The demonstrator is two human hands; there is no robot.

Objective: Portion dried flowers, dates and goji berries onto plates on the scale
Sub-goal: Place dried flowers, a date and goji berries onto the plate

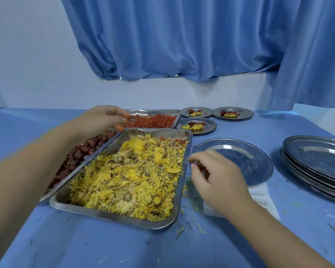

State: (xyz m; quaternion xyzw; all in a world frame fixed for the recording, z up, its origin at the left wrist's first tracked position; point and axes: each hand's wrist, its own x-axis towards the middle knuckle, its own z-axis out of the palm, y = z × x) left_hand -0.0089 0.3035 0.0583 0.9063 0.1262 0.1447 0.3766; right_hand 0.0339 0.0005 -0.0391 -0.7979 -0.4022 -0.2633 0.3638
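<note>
Steel trays and plates sit on a blue-clothed tabletop [104,244], and the flower tray [180,190] in the middle is the thing to steer by. It is heaped with yellow dried flowers [128,176]. The dates [79,153] lie in a tray hard against its left side, and the goji berries [153,119] in another just beyond its far end. To its right an empty plate [246,151] rests on a white scale [263,196]. Further right stands a stack of plates [317,151], and three filled plates [211,125] lie past its far right corner.

The left hand [103,118] hangs over the tray's far left corner, where the dates meet the goji berries. Its fingers are bent, but blur hides whether they hold anything. The right hand [220,180] is beside the tray's right rim, at the near edge of the plate, with its fingers curled round something dark red — I judge it one of the dates.

The flowers look feather-light and brittle, and shed petals litter the cloth, so a loose pinch from the top of the heap should suit them. The dates seem firm enough to take singly. The goji berries are small and likely to roll, so they are probably best gathered as a fingertip cluster.

No brand, label or writing can be read, and the scale's face is covered by the right hand.
</note>
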